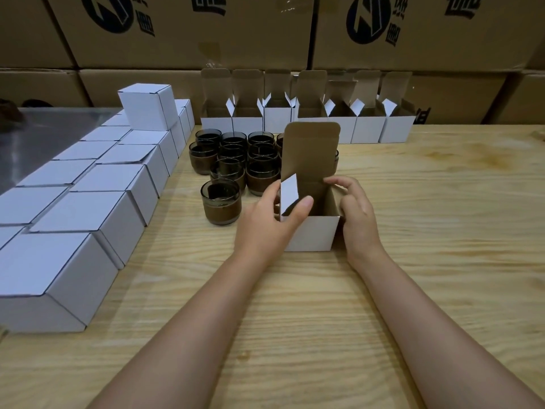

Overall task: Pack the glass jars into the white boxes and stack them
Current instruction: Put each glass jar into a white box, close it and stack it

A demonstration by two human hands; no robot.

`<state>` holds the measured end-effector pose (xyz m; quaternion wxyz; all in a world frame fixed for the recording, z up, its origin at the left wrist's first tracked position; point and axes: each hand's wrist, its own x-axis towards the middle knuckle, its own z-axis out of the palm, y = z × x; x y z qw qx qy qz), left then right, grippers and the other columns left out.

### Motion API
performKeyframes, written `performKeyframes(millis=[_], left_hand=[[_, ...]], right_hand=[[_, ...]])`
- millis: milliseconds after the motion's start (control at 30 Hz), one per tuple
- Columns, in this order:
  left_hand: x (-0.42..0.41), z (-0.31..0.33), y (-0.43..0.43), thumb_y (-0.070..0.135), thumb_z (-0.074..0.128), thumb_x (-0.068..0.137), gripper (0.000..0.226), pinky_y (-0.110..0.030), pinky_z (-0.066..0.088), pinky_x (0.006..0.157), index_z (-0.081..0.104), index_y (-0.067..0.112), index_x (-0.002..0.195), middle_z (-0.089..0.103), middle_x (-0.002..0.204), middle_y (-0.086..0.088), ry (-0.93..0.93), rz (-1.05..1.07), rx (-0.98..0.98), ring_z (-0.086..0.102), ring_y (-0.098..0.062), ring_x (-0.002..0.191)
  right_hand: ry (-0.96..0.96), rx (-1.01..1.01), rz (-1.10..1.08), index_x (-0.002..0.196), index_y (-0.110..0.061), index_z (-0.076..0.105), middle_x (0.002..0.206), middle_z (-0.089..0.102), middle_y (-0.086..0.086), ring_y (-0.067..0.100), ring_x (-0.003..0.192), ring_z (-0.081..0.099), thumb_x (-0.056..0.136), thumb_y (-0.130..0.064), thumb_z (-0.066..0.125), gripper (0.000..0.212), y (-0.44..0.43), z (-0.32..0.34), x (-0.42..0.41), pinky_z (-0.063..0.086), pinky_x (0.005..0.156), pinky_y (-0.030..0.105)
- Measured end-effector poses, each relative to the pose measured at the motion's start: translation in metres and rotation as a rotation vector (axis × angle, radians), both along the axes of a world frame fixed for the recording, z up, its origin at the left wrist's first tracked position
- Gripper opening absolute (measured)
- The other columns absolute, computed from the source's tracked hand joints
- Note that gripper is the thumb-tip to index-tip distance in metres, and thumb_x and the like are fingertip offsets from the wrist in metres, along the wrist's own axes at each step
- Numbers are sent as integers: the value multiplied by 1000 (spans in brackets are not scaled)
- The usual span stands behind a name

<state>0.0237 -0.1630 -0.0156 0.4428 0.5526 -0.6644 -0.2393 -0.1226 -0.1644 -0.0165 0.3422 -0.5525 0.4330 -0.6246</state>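
An open white box [312, 234] stands on the wooden table in front of me, its lid flap upright. My left hand [274, 216] grips the box's left side, thumb on the left side flap. My right hand [354, 208] holds the right side, fingers curled over the right flap and rim. The inside of the box looks brown and I see no jar in it. Several dark glass jars [236, 160] stand in a cluster behind the box; the nearest jar [220, 202] stands just left of my left hand.
Closed white boxes [88, 211] lie in rows along the left, one stacked on top [149, 106]. A row of open white boxes [309, 119] lines the back of the table [413, 231]. Large brown cartons [265, 33] form a wall behind.
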Motion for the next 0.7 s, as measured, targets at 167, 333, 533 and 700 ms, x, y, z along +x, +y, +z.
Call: performKeyframes(millis=[167,333,533,700], left_hand=[[-6,1,3,69,20,80,71,-32,43,63,66,20,103,63,74,10,79,64,-107,60,-10,76],[-3,0,-1,34,34,85,30,-32,34,61,39,22,58,47,51,12,480,62,22,43,-4,55],[6,0,-1,12,41,89,22,-15,51,58,62,18,93,72,79,9,740,-148,173,66,-1,70],[8,2,-2,14,37,73,46,-20,49,75,57,22,115,61,114,5,621,-261,36,61,-1,94]], right_hand=[[-1,-21,29,95,-27,64,93,60,-13,-13,73,51,76,-12,32,40,2,2,1,39,69,4],[-64,49,37,96,-27,67,97,63,-14,-9,85,54,71,-14,33,44,2,2,-3,44,76,12],[-250,156,174,91,-20,70,86,67,2,16,75,60,65,-7,34,46,3,7,-15,48,60,24],[-189,159,235,92,-20,72,81,68,2,16,71,59,68,-6,38,44,4,14,-26,47,54,22]])
